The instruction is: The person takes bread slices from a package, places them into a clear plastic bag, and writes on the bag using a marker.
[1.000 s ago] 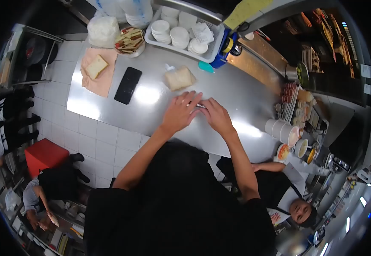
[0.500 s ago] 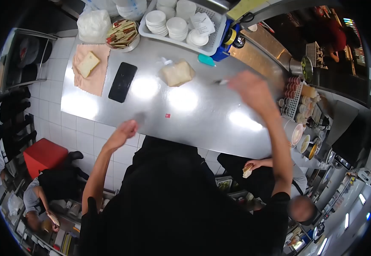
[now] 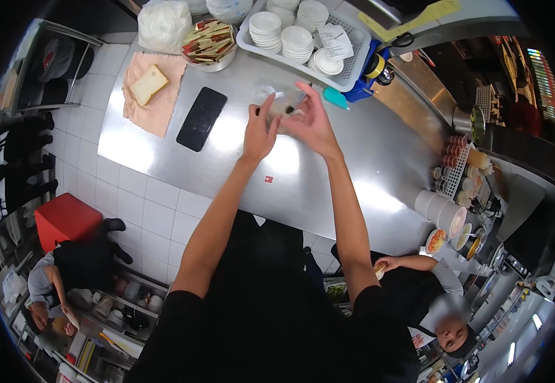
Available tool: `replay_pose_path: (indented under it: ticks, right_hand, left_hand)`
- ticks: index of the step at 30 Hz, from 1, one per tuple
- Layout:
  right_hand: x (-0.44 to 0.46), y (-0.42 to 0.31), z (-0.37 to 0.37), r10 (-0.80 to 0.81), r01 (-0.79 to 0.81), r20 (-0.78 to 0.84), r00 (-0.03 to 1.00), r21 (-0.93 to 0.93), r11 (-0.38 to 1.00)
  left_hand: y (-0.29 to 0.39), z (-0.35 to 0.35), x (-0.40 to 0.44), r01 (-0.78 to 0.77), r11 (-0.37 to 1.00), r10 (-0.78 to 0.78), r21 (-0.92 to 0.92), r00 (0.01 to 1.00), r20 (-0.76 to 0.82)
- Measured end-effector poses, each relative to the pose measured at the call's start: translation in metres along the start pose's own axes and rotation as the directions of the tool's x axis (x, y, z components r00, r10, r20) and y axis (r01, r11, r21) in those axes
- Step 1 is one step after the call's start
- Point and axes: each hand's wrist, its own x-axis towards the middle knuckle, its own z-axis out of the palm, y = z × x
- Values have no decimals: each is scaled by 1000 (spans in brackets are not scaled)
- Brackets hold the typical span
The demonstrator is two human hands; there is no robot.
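Over the steel table (image 3: pixel 226 182), my left hand (image 3: pixel 261 134) and my right hand (image 3: pixel 316 131) are close together, fingertips nearly meeting. Between and behind the fingers, clear plastic (image 3: pixel 270 93) shows, and the bagged bread there is mostly hidden. Small dark bits show at the fingers of both hands, too blurred to name. My right index finger reaches up and away. To the left of my hands lies a black phone (image 3: pixel 201 119). Farther left, a slice of bread (image 3: pixel 148 85) rests on a peach cloth (image 3: pixel 167 115).
A grey basket (image 3: pixel 358 54) of stacked white dishes stands at the back beside a bowl of sachets (image 3: pixel 217 60). Near it lies a teal object (image 3: pixel 335 97). White tubs (image 3: pixel 440 214) stand at the right. Co-workers are at lower left and lower right.
Both hands have come together from opposite sides at the bagged bread, my left moving up and right, my right moving left. The camera view has shifted slightly.
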Motion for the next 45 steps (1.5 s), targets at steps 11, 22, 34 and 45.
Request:
replay_pose_path:
  ticks: [11,22,34,45]
  right_hand:
    - [23,41,-15,123,-124,-28,992,-36,992]
    - [41,60,-29,101,-109,-44,994,-273,956]
    - [41,66,-35,69,-79,-40,997,-348,934]
    - [42,67,-29,46,-37,-2,999,-631,775]
  left_hand:
    - [-36,19,-7,-167,953,202,254,972,-118]
    - [-35,19,-7,-213,916,267,338,956,-121]
    - [-38,20,-9,-271,911,311,311,946,-87]
    - [-35,20,-8,-265,918,307,294,946,-105]
